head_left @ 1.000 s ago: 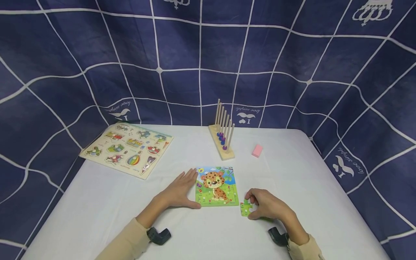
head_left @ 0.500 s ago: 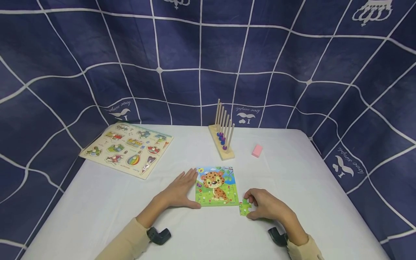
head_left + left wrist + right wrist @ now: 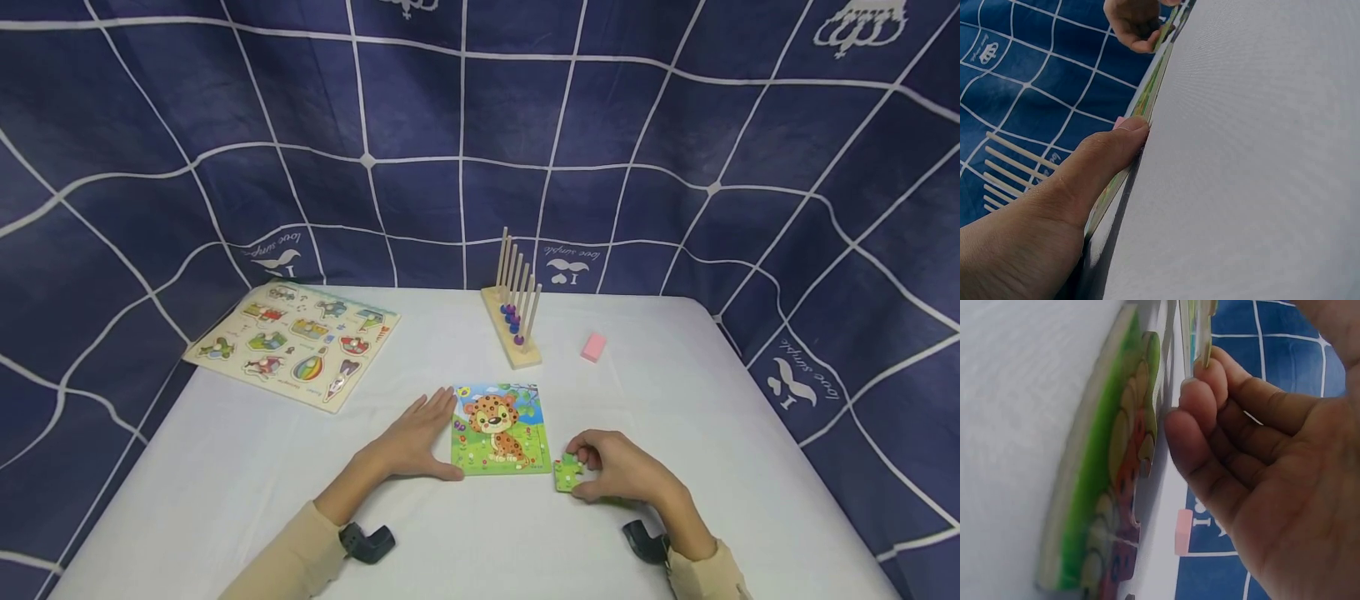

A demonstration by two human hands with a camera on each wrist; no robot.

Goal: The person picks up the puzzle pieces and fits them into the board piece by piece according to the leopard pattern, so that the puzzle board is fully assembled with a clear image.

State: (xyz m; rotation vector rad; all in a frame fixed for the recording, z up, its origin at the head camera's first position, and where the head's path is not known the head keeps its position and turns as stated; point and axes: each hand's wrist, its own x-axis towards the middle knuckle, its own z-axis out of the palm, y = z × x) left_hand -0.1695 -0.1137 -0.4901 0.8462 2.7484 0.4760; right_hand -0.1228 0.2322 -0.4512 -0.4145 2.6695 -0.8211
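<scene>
A leopard picture puzzle point(image 3: 495, 429) lies flat in the middle of the white table. My left hand point(image 3: 412, 442) rests at its left side, fingers straight along the edge and thumb point(image 3: 1125, 134) at the near left corner. Just beyond the puzzle's lower right corner, my right hand point(image 3: 618, 467) pinches a green jigsaw piece point(image 3: 567, 473) between thumb and fingers. The piece is tilted, its left side close to the puzzle. Low beside the right palm, the right wrist view shows jigsaw pieces point(image 3: 1091, 481) with a green border, mostly hidden under the hand in the head view.
Behind the puzzle stands a wooden peg rack point(image 3: 517, 329) with upright sticks and several blue and purple beads. A pink block point(image 3: 594, 347) lies to its right. A vehicle picture board point(image 3: 292, 342) lies at the back left. A dark blue gridded cloth point(image 3: 420, 200) hangs behind the table.
The right hand first shifted slightly left with the green jigsaw piece, then the piece tilted and moved a little away from the person. The left hand and puzzle have stayed in place.
</scene>
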